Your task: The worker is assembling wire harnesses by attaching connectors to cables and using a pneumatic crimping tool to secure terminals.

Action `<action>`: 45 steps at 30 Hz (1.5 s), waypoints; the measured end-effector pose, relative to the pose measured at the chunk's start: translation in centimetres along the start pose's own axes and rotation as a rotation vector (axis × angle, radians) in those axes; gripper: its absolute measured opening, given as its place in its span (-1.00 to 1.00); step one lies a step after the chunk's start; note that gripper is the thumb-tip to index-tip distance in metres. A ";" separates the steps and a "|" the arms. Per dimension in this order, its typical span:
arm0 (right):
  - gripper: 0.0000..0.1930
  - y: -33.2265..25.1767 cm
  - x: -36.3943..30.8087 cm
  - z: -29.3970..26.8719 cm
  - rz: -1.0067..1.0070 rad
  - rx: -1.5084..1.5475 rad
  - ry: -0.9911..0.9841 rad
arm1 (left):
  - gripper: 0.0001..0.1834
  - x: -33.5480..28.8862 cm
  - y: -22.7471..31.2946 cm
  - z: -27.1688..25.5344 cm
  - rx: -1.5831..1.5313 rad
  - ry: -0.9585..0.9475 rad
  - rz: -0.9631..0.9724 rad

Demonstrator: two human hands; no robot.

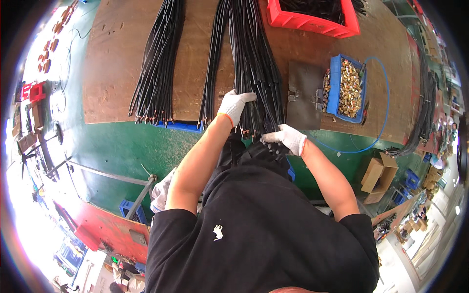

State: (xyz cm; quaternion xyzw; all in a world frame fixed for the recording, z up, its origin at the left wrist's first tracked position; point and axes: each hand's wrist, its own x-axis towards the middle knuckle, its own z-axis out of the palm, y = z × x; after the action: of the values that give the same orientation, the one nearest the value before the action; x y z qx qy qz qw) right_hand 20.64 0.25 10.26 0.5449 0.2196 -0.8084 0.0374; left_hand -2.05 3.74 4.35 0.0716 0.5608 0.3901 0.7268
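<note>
Both my hands wear white gloves and work at the near ends of a thick bundle of black cables (251, 53) lying lengthwise on the brown table (110, 63). My left hand (235, 105) is closed over the left part of this bundle, with one digit reaching across the cables. Lower and to the right, my right hand (291, 138) pinches cable ends at the table's near edge; its fingertips are partly hidden. Copper-coloured tips show at the bundle's end. A second black cable bundle (159, 63) lies to the left, apart from my hands.
Right of the cables are a dark metal plate (300, 97) and a blue bin (334, 85) of brass-coloured fittings (350, 88). A red bin (312, 23) stands farther back. Blue tubing (387, 97) loops past the table edge. An open cardboard box (378, 178) is at lower right.
</note>
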 end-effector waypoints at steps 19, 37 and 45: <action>-0.52 -13.0 9.2 2.5 -0.222 -0.345 0.175 | -0.66 -2.2 4.6 -6.0 0.094 -0.006 -0.089; -0.65 -7.5 7.7 2.8 -0.301 -0.185 -0.009 | -0.66 -1.5 3.4 -5.0 -0.012 -0.014 -0.080; -0.72 -3.3 3.6 1.5 -0.316 -0.388 0.012 | -0.81 -1.0 2.6 -5.1 0.030 -0.116 -0.133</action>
State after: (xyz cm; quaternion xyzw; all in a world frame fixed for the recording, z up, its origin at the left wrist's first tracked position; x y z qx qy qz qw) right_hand 16.86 3.24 8.52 0.4913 0.4533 -0.7436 0.0133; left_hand -7.83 3.14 4.68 0.0677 0.5272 0.3277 0.7811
